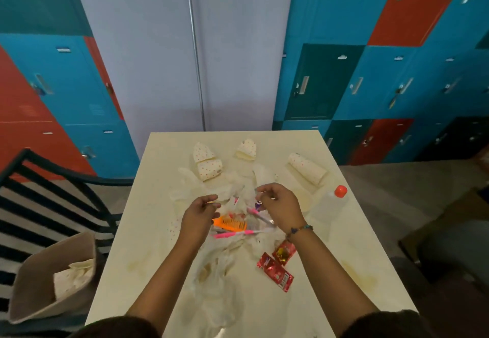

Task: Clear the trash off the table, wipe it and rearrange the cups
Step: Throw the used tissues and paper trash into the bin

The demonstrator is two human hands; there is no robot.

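Observation:
A pile of trash lies mid-table: crumpled white tissues (pixel 225 261), an orange wrapper (pixel 229 223), pink wrappers (pixel 238 232) and two red sauce sachets (pixel 275 271). My left hand (pixel 199 216) and my right hand (pixel 281 206) hover over the pile with fingers curled and thumbs pinched. Whether they grip tissue or clear plastic is unclear. Dotted paper cups lie on their sides at the far end: two together (pixel 207 163) on the left, one (pixel 246 150) in the middle, one (pixel 307 169) on the right.
A clear bottle with a red cap (pixel 329 204) lies right of the pile. Yellowish stains (pixel 362 277) mark the cream table (pixel 370 245). A beige bin (pixel 34 279) holding paper sits at the left on a black chair (pixel 53 176). Lockers line the wall behind.

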